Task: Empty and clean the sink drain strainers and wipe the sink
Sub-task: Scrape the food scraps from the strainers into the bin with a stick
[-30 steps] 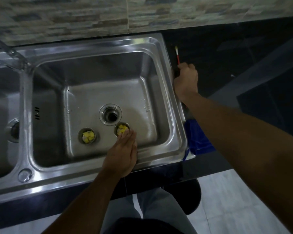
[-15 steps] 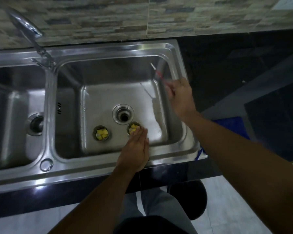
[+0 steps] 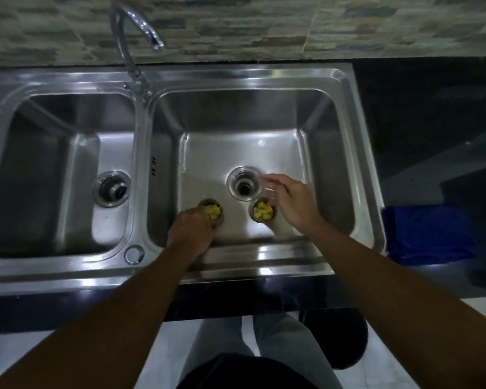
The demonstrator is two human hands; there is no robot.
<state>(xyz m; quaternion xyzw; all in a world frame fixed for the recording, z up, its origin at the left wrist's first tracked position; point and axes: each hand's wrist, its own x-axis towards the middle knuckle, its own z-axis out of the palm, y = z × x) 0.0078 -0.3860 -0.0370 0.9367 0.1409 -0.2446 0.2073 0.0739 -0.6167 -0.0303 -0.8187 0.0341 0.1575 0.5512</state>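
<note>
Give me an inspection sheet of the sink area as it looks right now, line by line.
Surface: steel double sink set in a dark counter; right basin drain open, left basin drain holds a fitting.
Job's things: two strainers in the right basin, left strainer and right strainer, both holding yellow scraps.
Clutter: folded blue cloth on the counter to the right.
Grips: left hand on the left strainer; right hand pinches a thin blurred tool beside the right strainer.
Cables: nothing seen.
Surroundings: faucet, stone-pattern wall tiles, pale floor.
</note>
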